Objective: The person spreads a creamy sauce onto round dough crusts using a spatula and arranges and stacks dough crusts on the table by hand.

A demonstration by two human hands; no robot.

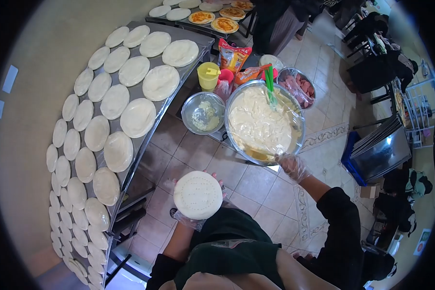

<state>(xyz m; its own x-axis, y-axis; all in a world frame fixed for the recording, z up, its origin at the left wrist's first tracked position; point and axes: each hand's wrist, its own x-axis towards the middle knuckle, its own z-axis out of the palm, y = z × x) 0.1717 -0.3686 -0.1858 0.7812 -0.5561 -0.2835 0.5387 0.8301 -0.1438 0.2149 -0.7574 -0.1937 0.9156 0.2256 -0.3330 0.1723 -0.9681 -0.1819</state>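
A round, flat dough disc (198,195) dotted with small holes rests on my left hand (191,220), whose gloved fingers show around its edges from below. My right hand (294,167), in a clear plastic glove, is closed on a utensil handle (271,156) at the near rim of a large metal bowl. Thick pale cream (261,118) fills much of that bowl (231,137). A green-handled utensil (269,79) leans inside its far side. Left of it, a smaller metal bowl (188,126) holds pale remnants.
At left, a long metal table (142,140) carries many dough discs (137,117). Beyond the bowls are a yellow container (208,76), a food packet (233,55) and a bowl of pink pieces (302,89). Topped discs (224,25) lie farther back. People (280,24) stand near the far table.
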